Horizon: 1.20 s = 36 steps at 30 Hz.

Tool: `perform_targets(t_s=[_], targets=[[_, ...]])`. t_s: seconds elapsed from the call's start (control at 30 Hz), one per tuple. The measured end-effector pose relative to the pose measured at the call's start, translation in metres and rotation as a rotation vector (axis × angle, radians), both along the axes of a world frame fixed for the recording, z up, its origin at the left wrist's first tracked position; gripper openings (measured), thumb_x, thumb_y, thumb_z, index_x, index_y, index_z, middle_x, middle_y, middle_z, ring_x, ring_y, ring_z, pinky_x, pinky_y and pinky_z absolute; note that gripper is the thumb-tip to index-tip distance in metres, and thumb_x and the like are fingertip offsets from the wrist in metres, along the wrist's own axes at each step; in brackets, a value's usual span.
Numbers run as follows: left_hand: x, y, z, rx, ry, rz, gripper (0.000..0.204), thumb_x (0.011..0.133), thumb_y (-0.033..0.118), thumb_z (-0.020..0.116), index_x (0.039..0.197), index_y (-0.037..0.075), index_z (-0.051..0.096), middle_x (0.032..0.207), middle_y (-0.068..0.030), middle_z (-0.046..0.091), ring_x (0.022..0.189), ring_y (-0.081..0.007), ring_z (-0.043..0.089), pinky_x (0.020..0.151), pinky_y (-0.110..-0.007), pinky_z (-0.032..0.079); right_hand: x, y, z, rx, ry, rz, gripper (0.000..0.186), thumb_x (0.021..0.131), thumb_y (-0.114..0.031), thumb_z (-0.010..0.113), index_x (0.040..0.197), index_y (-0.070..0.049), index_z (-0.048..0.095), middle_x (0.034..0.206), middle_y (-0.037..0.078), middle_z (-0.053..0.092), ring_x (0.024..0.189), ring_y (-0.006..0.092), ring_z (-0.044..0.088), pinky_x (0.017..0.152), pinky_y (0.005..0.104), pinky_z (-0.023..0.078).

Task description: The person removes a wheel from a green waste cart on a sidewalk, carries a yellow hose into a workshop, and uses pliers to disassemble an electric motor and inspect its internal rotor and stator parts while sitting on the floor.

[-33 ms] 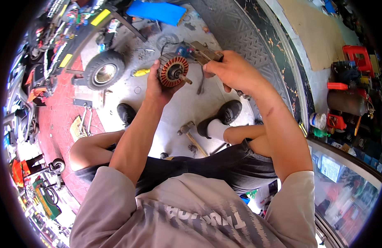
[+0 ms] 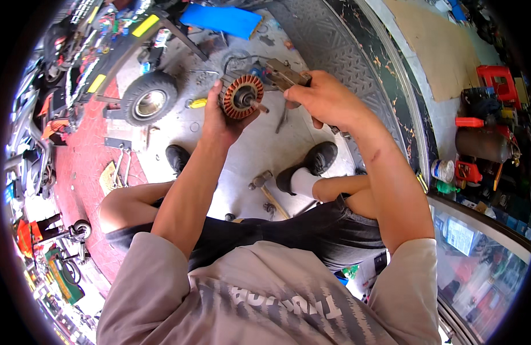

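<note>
My left hand (image 2: 220, 118) is wrapped round a motor armature (image 2: 243, 96), a round metal core ringed with copper-coloured windings. Its shaft sticks out toward the lower right. Close beside it, my right hand (image 2: 320, 92) grips a dull grey-brown metal part (image 2: 285, 75), blocky and flat-sided. The part's far end reaches almost to the armature; whether they touch I cannot tell. A small blue and red object (image 2: 258, 70) shows just behind the armature. What lies inside my right palm is hidden.
A hammer (image 2: 265, 187) lies on the floor between my legs. Left of my hands are a small wheel with a black tyre (image 2: 149, 98) and a yellow-handled tool (image 2: 197, 103). A blue panel (image 2: 220, 20) lies farther off. A glass case (image 2: 478, 253) stands at right.
The armature has turned slightly in my left hand, its shaft end shifting a little up and right. My right hand keeps its grip. The whole view has shifted slightly.
</note>
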<state>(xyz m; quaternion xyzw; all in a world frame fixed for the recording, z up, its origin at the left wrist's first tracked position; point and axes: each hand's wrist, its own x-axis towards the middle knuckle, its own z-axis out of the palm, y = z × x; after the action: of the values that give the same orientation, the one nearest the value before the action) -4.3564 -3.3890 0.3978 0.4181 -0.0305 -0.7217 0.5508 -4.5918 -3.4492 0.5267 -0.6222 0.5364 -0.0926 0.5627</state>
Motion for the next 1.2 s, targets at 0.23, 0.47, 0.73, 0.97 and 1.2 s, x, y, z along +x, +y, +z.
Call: perform_targets(t_s=[0.23,0.47,0.73,0.97,1.2], targets=[[-0.004,0.030,0.107,-0.103,0.049,0.126,0.079,0.093,0.072,0.053,0.144,0.012,0.057,0.144,-0.0147,0.060,0.129,-0.0362,0.058,0.113,-0.057,0.042,0.022,0.041,0.052,-0.080,-0.008,0.012,0.035,0.092,-0.031,0.066,0.101,0.003,0.070,0.087,0.008,0.072,0.046,0.0145,0.055,0.046,0.0326,0.045],[-0.002,0.063,0.120,-0.191,0.077,0.189,0.079,0.093,0.069,0.057,0.145,0.010,0.055,0.143,-0.0143,0.060,0.130,-0.0332,0.057,0.113,-0.058,0.041,0.033,0.073,0.068,-0.118,0.028,0.073,0.032,0.089,-0.032,0.067,0.090,0.000,0.071,0.073,0.003,0.061,0.052,0.0127,0.055,0.052,0.0306,0.042],[0.011,0.068,0.096,-0.192,0.125,0.161,0.080,0.094,0.071,0.053,0.146,0.010,0.055,0.143,-0.0135,0.062,0.132,-0.0315,0.058,0.114,-0.055,0.044,0.044,0.067,0.051,-0.105,-0.025,0.059,0.032,0.092,-0.034,0.067,0.096,-0.002,0.071,0.071,0.001,0.058,0.056,0.0101,0.052,0.053,0.0272,0.040],[0.015,0.066,0.079,-0.108,0.049,0.178,0.078,0.091,0.070,0.061,0.144,0.012,0.057,0.139,-0.0112,0.065,0.127,-0.0299,0.062,0.111,-0.055,0.047,0.055,0.051,0.037,-0.086,-0.040,0.088,0.046,0.098,-0.046,0.065,0.093,0.000,0.068,0.066,0.003,0.054,0.055,0.0131,0.054,0.051,0.0317,0.042],[0.013,0.060,0.081,-0.130,0.001,0.166,0.069,0.092,0.062,0.066,0.140,0.013,0.056,0.130,-0.0090,0.070,0.119,-0.0242,0.067,0.103,-0.055,0.053,0.056,0.045,0.033,-0.043,-0.024,0.160,0.052,0.101,-0.052,0.061,0.100,-0.001,0.069,0.070,0.002,0.058,0.057,0.0120,0.056,0.053,0.0296,0.043]])
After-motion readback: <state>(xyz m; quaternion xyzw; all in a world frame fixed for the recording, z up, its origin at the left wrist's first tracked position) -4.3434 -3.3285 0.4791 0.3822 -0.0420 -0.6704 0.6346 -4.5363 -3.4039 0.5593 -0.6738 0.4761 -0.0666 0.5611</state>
